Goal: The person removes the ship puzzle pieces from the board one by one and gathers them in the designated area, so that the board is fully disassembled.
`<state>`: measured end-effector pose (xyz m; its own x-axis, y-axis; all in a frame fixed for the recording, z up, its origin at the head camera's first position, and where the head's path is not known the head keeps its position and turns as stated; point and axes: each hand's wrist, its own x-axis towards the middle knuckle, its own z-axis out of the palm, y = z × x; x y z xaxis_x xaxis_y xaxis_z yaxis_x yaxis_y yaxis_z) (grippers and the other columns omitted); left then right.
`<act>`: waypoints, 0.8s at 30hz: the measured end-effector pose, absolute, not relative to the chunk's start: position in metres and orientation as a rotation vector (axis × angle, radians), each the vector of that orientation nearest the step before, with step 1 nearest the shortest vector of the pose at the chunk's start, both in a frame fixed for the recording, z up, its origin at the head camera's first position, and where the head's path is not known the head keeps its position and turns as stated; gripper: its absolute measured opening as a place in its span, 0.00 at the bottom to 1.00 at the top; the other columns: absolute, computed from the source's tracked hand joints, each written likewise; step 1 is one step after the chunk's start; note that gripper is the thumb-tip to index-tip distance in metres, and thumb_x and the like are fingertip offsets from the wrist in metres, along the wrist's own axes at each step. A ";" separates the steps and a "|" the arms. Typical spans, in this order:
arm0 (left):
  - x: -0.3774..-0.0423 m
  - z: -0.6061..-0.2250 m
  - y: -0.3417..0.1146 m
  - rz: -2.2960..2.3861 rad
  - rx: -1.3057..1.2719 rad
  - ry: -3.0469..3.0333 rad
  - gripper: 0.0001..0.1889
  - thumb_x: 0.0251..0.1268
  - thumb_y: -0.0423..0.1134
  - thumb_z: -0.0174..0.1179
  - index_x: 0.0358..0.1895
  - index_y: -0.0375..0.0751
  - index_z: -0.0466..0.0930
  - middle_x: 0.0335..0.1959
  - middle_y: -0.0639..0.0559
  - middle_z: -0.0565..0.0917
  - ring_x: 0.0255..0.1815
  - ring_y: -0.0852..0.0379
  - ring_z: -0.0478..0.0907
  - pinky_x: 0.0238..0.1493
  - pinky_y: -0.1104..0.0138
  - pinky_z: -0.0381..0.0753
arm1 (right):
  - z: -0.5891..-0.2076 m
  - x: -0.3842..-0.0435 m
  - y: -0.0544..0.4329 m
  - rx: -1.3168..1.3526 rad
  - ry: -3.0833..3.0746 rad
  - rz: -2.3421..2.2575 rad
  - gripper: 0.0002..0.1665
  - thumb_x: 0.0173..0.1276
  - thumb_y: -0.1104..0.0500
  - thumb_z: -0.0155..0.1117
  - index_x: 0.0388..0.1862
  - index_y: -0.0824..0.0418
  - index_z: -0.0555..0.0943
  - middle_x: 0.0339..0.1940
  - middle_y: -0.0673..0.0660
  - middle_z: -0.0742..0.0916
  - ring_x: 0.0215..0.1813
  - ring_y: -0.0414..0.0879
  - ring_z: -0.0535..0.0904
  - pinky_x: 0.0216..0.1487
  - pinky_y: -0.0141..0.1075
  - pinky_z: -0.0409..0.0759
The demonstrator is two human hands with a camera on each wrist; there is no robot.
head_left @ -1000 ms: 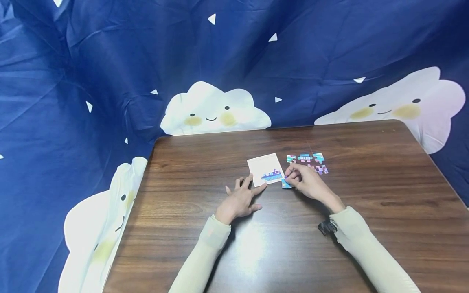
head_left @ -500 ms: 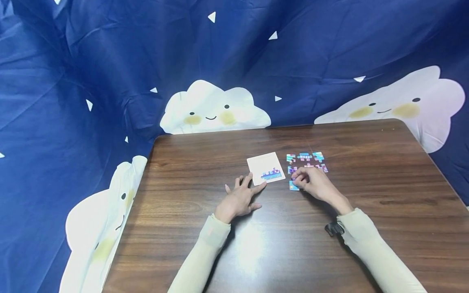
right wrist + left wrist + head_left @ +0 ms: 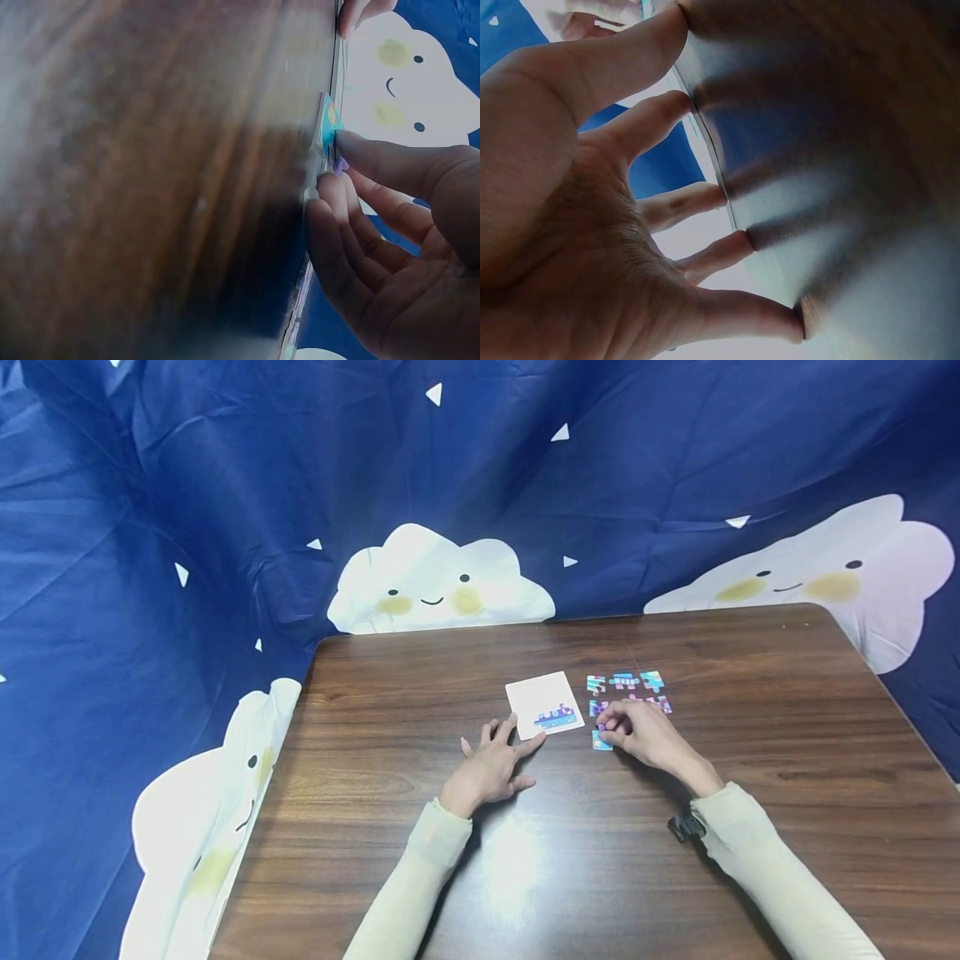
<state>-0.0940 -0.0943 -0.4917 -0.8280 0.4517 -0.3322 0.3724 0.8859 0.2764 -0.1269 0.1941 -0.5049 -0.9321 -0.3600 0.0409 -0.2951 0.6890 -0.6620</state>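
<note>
My right hand (image 3: 648,735) pinches a blue puzzle piece (image 3: 328,126) between thumb and fingers, at the near left corner of a group of loose pieces. The piece appears slightly tilted in the right wrist view. Beyond the fingers lie several more pieces, among them a blue one (image 3: 652,680) and a purple-pink one (image 3: 660,703); the hand covers part of the group. My left hand (image 3: 487,774) spreads its fingers on the table, two fingertips touching the near left edge of a white square puzzle board (image 3: 528,696). A joined blue-purple strip (image 3: 555,719) sits along the board's near right side.
The brown wooden table (image 3: 390,727) reaches well out to both sides of the hands. Behind it and at its left hangs a blue curtain (image 3: 480,460) printed with smiling clouds.
My right hand has carried the blue puzzle piece rightward, from the board's near right corner to the loose pieces. The left hand stays where it was.
</note>
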 end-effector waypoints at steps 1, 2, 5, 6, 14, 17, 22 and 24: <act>-0.094 -0.492 -0.095 0.281 0.607 2.662 0.39 0.71 0.59 0.63 0.82 0.73 0.56 0.88 0.43 0.46 0.85 0.31 0.49 0.67 0.18 0.59 | -0.505 -0.127 0.194 -0.553 2.805 -1.073 0.06 0.64 0.65 0.75 0.40 0.62 0.87 0.31 0.52 0.88 0.32 0.38 0.79 0.37 0.29 0.76; -0.093 -0.492 -0.095 0.282 0.608 2.663 0.39 0.71 0.59 0.63 0.82 0.73 0.56 0.88 0.43 0.46 0.85 0.31 0.49 0.67 0.18 0.59 | -0.505 -0.127 0.193 -0.559 2.806 -1.075 0.06 0.64 0.65 0.75 0.40 0.62 0.88 0.31 0.52 0.88 0.31 0.38 0.79 0.37 0.29 0.76; -0.093 -0.492 -0.095 0.287 0.609 2.659 0.39 0.72 0.58 0.63 0.82 0.73 0.56 0.88 0.43 0.45 0.85 0.31 0.49 0.67 0.18 0.58 | -0.505 -0.128 0.193 -0.570 2.811 -1.067 0.07 0.63 0.65 0.75 0.40 0.62 0.88 0.31 0.53 0.88 0.31 0.38 0.79 0.37 0.29 0.76; -0.094 -0.492 -0.095 0.287 0.609 2.657 0.39 0.72 0.58 0.62 0.82 0.73 0.55 0.88 0.43 0.45 0.85 0.30 0.48 0.67 0.18 0.58 | -0.505 -0.128 0.192 -0.569 2.813 -1.064 0.07 0.63 0.65 0.75 0.40 0.62 0.88 0.31 0.53 0.88 0.31 0.38 0.79 0.37 0.29 0.76; -0.094 -0.492 -0.095 0.273 0.613 2.652 0.39 0.73 0.58 0.62 0.83 0.74 0.54 0.88 0.43 0.45 0.85 0.31 0.48 0.67 0.18 0.59 | -0.507 -0.130 0.193 -0.560 2.826 -1.043 0.11 0.59 0.66 0.78 0.41 0.63 0.86 0.34 0.56 0.88 0.34 0.41 0.80 0.38 0.30 0.77; -0.094 -0.492 -0.095 0.273 0.614 2.654 0.39 0.73 0.58 0.62 0.83 0.74 0.54 0.88 0.43 0.45 0.85 0.31 0.49 0.67 0.18 0.59 | -0.506 -0.130 0.193 -0.580 2.839 -1.051 0.09 0.62 0.65 0.76 0.41 0.62 0.86 0.33 0.54 0.88 0.33 0.40 0.80 0.38 0.30 0.78; -0.095 -0.492 -0.095 0.273 0.615 2.656 0.39 0.73 0.58 0.62 0.83 0.73 0.54 0.88 0.43 0.45 0.85 0.31 0.49 0.67 0.18 0.59 | -0.504 -0.133 0.188 -0.620 2.885 -1.082 0.04 0.66 0.64 0.73 0.39 0.60 0.86 0.31 0.51 0.87 0.31 0.38 0.79 0.36 0.29 0.77; -0.095 -0.491 -0.096 0.270 0.616 2.657 0.39 0.73 0.58 0.62 0.83 0.73 0.54 0.88 0.43 0.45 0.85 0.31 0.49 0.67 0.18 0.59 | -0.502 -0.135 0.186 -0.635 2.903 -1.082 0.04 0.67 0.62 0.72 0.38 0.60 0.86 0.29 0.49 0.86 0.31 0.38 0.78 0.36 0.30 0.75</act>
